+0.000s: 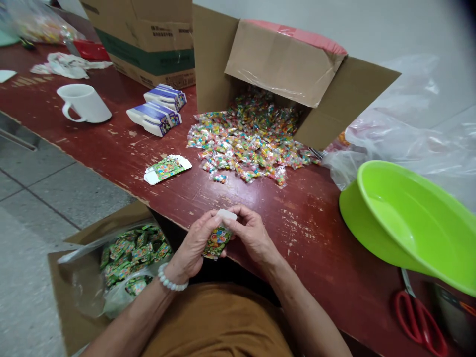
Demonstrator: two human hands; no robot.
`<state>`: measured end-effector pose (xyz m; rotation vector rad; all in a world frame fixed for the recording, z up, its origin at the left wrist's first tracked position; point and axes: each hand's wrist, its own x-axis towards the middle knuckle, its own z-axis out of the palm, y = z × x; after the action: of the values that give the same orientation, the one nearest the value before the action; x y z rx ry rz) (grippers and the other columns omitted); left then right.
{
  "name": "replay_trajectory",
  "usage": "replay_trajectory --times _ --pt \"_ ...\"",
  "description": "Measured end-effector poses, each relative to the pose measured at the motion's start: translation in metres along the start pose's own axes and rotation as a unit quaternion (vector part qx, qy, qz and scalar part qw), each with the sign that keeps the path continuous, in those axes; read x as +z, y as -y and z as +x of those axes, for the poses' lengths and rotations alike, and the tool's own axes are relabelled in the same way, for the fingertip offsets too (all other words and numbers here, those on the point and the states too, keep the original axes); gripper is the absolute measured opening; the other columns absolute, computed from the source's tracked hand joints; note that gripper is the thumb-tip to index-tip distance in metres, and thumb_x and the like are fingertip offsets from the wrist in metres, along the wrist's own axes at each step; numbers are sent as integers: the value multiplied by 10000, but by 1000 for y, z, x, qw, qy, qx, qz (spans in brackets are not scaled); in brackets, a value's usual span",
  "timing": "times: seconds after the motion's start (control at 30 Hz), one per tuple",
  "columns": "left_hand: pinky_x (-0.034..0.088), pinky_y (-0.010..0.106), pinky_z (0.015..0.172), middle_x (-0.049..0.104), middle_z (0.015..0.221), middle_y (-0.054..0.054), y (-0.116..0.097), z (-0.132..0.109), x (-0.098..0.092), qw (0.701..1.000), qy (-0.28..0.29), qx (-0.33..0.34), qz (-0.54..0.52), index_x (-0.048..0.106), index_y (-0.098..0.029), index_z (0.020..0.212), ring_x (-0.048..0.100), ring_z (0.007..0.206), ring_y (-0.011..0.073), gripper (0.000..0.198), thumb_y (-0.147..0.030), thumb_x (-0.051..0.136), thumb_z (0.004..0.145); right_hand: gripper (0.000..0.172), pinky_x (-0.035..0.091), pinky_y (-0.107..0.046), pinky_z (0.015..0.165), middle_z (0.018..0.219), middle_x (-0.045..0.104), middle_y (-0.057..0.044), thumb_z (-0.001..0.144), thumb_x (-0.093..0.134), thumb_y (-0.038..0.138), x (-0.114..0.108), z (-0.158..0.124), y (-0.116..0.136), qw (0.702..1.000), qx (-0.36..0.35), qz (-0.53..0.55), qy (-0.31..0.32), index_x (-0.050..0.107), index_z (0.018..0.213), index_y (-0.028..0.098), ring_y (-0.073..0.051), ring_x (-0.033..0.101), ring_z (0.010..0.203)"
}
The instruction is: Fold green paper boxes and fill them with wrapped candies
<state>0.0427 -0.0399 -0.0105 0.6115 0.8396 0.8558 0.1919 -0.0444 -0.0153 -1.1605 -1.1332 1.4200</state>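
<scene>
Just over the table's front edge, I hold a small green printed candy box [217, 241] with its white end flap raised. My left hand [193, 243], with a beaded bracelet at the wrist, grips the box along its left side. My right hand [253, 233] pinches the flap and upper right corner. Another flattened green box [168, 168] lies on the table ahead and to the left. Beyond my hands, small clear packets of colourful candies [241, 148] spill from a cardboard box [286, 59] lying on its side.
A lime green basin [349, 213] and red-handled scissors [418, 317] are at right. Stacks of folded purple-white boxes [156, 116] and a white mug [87, 104] stand at left. Below, a lined carton [59, 292] holds many green boxes. A closed carton [148, 44] stands behind.
</scene>
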Motion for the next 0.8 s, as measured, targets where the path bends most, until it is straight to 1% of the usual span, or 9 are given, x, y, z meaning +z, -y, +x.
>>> replay_trajectory --times 0.07,0.13,0.2,0.27,0.37,0.47,0.57,0.67,0.8 --pt "550 271 408 670 640 22 -4 0 -1 996 18 -63 -53 659 -159 959 618 449 160 365 -508 667 854 198 537 -308 688 892 716 -45 890 660 417 3 -2 4 988 -108 -106 -36 718 894 228 -168 647 728" --pt "561 311 410 692 662 42 -9 0 -3 988 41 -104 -104 661 -159 1068 635 438 185 430 -545 570 901 172 533 -359 839 972 744 -62 933 604 353 3 -4 9 959 -205 -193 -15 742 923 249 -206 679 900" --pt "560 322 408 726 749 61 -12 -2 -4 986 38 -102 -124 624 -176 1225 646 447 191 471 -530 504 938 171 513 -388 903 975 756 -69 935 591 312 1 -6 12 944 -233 -232 16 751 929 250 -225 679 975" --pt "547 307 393 744 832 76 -13 -3 -3 989 23 -88 -116 591 -187 1308 627 425 171 485 -504 474 961 158 529 -374 837 923 755 -68 910 618 314 0 -5 12 959 -187 -213 13 751 886 232 -216 687 892" --pt "542 278 401 749 899 96 -10 -4 0 994 0 -69 -89 610 -173 1312 606 429 139 489 -494 465 973 165 535 -321 676 812 735 -44 805 744 364 -1 0 7 993 -58 -101 -9 737 811 200 -176 663 704" --pt "555 269 429 749 908 106 -8 -3 2 996 -15 -58 -64 636 -171 1299 638 502 154 504 -514 468 971 244 513 -281 569 738 717 -33 702 830 396 1 6 7 1000 15 -11 -18 725 745 180 -150 624 614" --pt "557 266 434 747 878 107 -8 -2 1 998 -22 -52 -41 656 -173 1288 650 529 168 535 -553 507 943 257 505 -264 511 761 729 -44 670 846 392 6 8 10 999 24 32 -24 710 679 175 -142 612 589" --pt "558 255 438 747 853 101 -7 -1 -3 999 -26 -40 -14 692 -169 1244 643 532 159 548 -580 571 902 215 529 -268 522 774 739 -38 681 826 353 11 8 11 998 15 56 -33 700 671 180 -137 617 585" --pt "537 245 425 743 786 82 -4 0 -10 999 -21 -29 11 710 -167 1222 629 489 150 562 -595 613 872 191 547 -282 558 798 748 -34 736 779 346 11 6 6 1000 3 24 -20 681 688 190 -141 633 598"
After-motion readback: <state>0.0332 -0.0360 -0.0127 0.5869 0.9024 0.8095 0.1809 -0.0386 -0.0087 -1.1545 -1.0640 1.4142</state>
